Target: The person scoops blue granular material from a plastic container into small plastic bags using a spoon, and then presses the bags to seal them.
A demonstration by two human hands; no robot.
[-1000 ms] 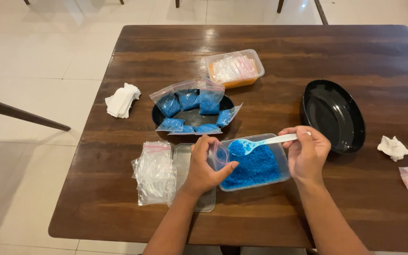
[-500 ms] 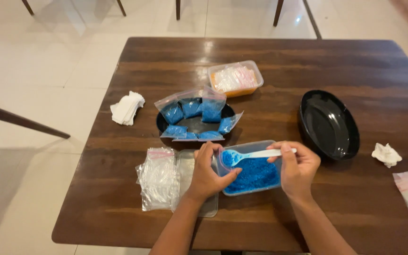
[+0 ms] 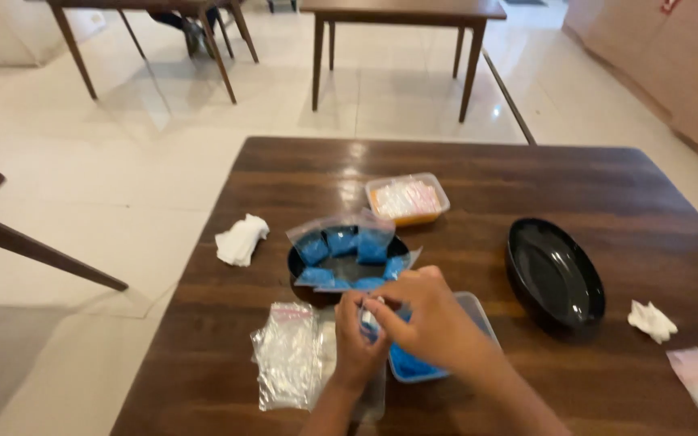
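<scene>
Pinching a small clear bag (image 3: 371, 321) between left hand (image 3: 359, 343) and right hand (image 3: 432, 323), both closed on it, directly above the blue-filled tub (image 3: 414, 365).

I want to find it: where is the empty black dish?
In the head view, the empty black dish sits on the table's right side, right of the blue-filled tub and left of a crumpled tissue.

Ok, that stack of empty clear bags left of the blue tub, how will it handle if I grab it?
The stack of clear bags looks thin and crinkled, so probably floppy and very light. Its glossy film may be slippery, and the loose layers would likely slide apart if pushed.
</scene>
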